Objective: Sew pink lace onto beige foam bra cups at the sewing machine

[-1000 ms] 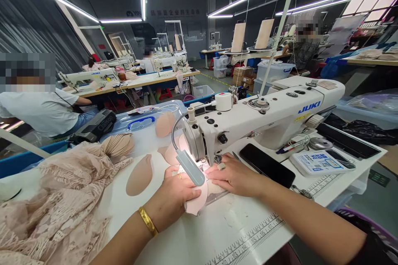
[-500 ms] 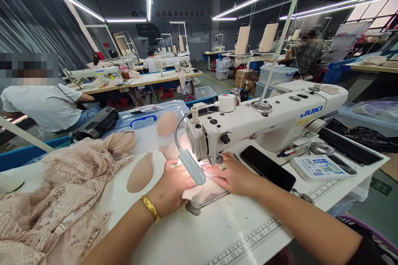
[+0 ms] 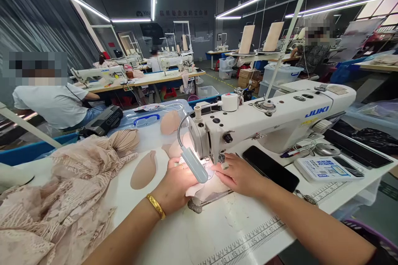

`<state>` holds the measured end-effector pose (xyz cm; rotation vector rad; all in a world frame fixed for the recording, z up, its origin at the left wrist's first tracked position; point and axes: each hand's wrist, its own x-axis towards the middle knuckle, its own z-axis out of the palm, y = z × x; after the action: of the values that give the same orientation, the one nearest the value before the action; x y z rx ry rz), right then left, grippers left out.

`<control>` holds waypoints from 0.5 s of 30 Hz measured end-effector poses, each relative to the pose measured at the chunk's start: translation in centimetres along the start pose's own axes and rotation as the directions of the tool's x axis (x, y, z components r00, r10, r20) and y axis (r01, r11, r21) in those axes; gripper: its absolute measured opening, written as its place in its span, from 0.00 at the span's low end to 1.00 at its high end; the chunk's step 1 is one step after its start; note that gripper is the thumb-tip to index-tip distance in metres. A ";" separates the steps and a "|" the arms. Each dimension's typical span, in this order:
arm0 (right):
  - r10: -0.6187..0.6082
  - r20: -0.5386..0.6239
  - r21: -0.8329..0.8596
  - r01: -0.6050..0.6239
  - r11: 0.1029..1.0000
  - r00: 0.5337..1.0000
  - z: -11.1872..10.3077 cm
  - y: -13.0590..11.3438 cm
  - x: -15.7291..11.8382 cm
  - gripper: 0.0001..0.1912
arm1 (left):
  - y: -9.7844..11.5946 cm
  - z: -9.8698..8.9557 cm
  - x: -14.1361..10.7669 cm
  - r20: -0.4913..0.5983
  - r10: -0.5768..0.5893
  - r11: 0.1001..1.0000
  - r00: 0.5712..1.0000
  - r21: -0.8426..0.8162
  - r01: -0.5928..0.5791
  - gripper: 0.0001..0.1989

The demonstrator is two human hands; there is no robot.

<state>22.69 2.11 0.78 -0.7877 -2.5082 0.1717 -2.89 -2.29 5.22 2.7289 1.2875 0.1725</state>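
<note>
A pale beige fabric piece (image 3: 207, 192) lies under the needle end of a white JUKI sewing machine (image 3: 273, 109). My left hand (image 3: 177, 184), a gold bangle at its wrist, grips the fabric's left side; its fingertips are partly hidden behind a grey lamp head (image 3: 194, 165). From the right, my right hand (image 3: 242, 176) has thumb and fingers closed on the fabric close to the presser foot. The lamp lights the spot between my hands. To the left of my left hand, a beige moulded cup (image 3: 143, 172) rests on the white table (image 3: 186, 236).
Lace fabric (image 3: 68, 190) is heaped at the left, beside stacked cups (image 3: 124, 140). A clear plastic box (image 3: 146, 130) stands behind. Right of my hands lie a black phone (image 3: 270, 168) and a white box (image 3: 326, 168). A person in a white shirt (image 3: 52, 103) sits at the far left.
The whole view has shifted slightly, so things appear a little further right. Both hands stay at the fabric by the needle; my right fingers have shifted slightly.
</note>
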 end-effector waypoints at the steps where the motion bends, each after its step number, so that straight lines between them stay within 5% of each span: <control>1: 0.014 -0.026 0.010 -0.014 1.000 1.000 0.0 -0.1 0.0 0.14 | 0.0 0.0 0.0 -0.007 -0.006 1.000 1.000 0.000 0.006 0.19; 8: 0.152 -0.083 0.105 -0.143 0.984 0.985 -0.3 -0.9 0.4 0.08 | -0.1 0.4 0.1 -0.028 -0.011 1.000 1.000 0.003 0.011 0.19; 15: 0.151 -0.080 0.110 -0.142 0.984 0.985 -0.5 -0.9 0.3 0.07 | 0.1 0.5 -0.2 -0.047 0.012 0.999 0.999 -0.032 -0.014 0.19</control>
<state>22.24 1.50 1.61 -0.9168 -2.3387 0.3086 -2.84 -2.50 4.73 2.7218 1.2671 0.2575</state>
